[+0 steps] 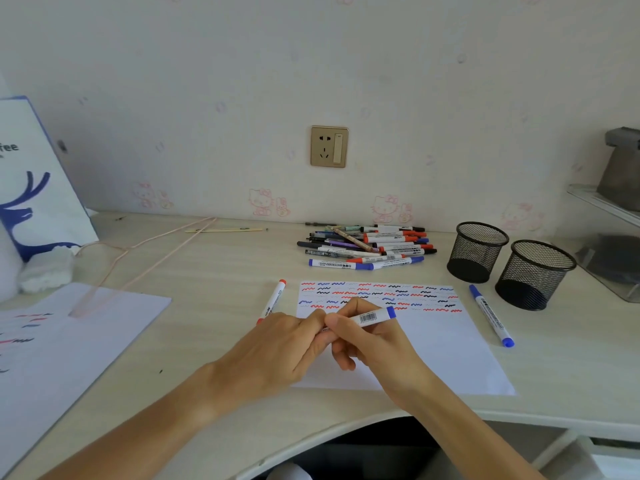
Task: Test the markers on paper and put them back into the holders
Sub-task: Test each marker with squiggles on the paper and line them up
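I hold a blue whiteboard marker (372, 317) level over the test sheet (450, 348) at centre frame. My right hand (374, 344) grips the barrel, its blue end pointing to the right. My left hand (284, 348) pinches the marker's other end, which my fingers hide; I judge this two-handed grip serves to pull the cap off or press it on, and I cannot tell which

The upper part of the sheet carries rows of red, blue and black squiggles; the lower part is bare, leaving room for further strokes

A red marker (273, 301) lies just beside the sheet's left edge and a second blue marker (491, 315) just beside its right edge, both set apart from the supply, probably already tested

The pile of markers and pens (367, 245) lies above the sheet near the wall. Two black mesh holders (509, 263) stand at right of frame, upright and showing nothing inside, within easy reach of my right hand for returns
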